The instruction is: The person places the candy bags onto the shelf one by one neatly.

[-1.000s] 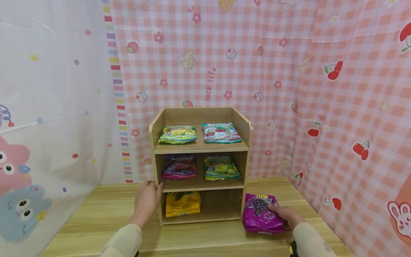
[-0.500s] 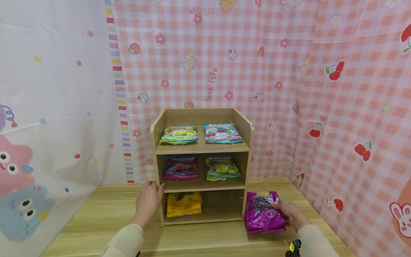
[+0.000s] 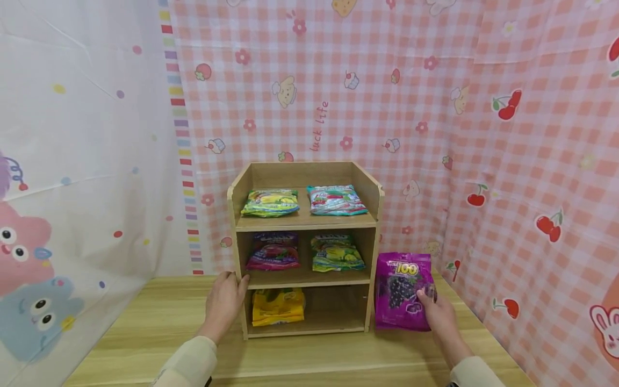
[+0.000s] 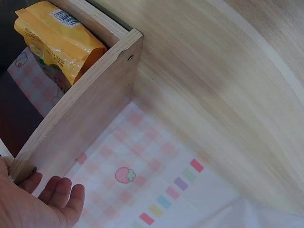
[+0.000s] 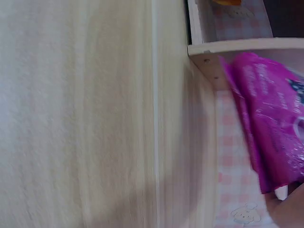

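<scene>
In the head view my right hand (image 3: 440,317) pinches the right edge of a purple candy bag (image 3: 401,295), thumb on its front. The bag stands upright beside the right wall of a small wooden shelf (image 3: 304,279), its grape picture facing me. From the right wrist, the purple bag (image 5: 270,114) shows side-on against that wall. My left hand (image 3: 224,301) grips the front edge of the shelf's left side panel. Up close, the left hand (image 4: 42,204) has its thumb and fingers about the panel (image 4: 85,109).
A yellow bag (image 3: 278,307) lies at the left of the bottom shelf. The middle shelf bears a dark purple bag (image 3: 274,252) and a green bag (image 3: 337,253). On top lie a yellow-green bag (image 3: 271,203) and a teal-white bag (image 3: 336,200). Checked cloth (image 3: 309,80) hangs behind.
My right hand has raised the purple candy bag from the tabletop and tilted it upright, its front now toward me. The left hand stays on the shelf panel.
</scene>
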Tool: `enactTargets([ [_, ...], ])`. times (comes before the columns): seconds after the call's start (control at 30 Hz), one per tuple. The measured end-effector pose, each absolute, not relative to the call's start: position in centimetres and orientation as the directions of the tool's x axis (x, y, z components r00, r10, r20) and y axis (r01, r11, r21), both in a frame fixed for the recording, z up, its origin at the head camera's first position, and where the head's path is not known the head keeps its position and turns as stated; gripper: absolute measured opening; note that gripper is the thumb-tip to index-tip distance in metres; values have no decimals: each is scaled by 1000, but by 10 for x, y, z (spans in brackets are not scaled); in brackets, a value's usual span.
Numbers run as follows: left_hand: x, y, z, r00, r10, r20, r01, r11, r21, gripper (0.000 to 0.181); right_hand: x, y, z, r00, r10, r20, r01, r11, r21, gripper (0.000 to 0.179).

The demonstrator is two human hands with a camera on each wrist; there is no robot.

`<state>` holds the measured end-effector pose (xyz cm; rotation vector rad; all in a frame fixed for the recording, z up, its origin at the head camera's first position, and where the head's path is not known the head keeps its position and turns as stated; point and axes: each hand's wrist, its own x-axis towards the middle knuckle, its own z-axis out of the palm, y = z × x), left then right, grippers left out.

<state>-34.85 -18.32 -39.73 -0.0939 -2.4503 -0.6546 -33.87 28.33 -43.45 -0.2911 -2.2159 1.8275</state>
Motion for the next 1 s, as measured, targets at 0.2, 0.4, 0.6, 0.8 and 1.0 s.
enactTargets([
  [0.2,-347,-183,-396,-830,-77,553,207,877,433,36,-330,280,-420,-931,327,164,-194,-60,-979,38],
  [0.4,-347,-183,-395,-824,-80,561,212,874,437,36,-328,287,-403,-920,173,351,-391,-404,-827,23],
  [0.6,-348,-184,-397,-830,-77,552,210,875,437,37,-322,287,-394,-889,136,438,-452,-418,-788,24],
  [0.8,-348,-184,-399,-825,-73,560,214,878,429,37,-314,280,-390,-883,153,443,-465,-409,-785,27],
  [1.0,-349,-183,-398,-824,-73,561,218,875,433,37,-306,277,-384,-861,173,478,-508,-357,-784,27],
])
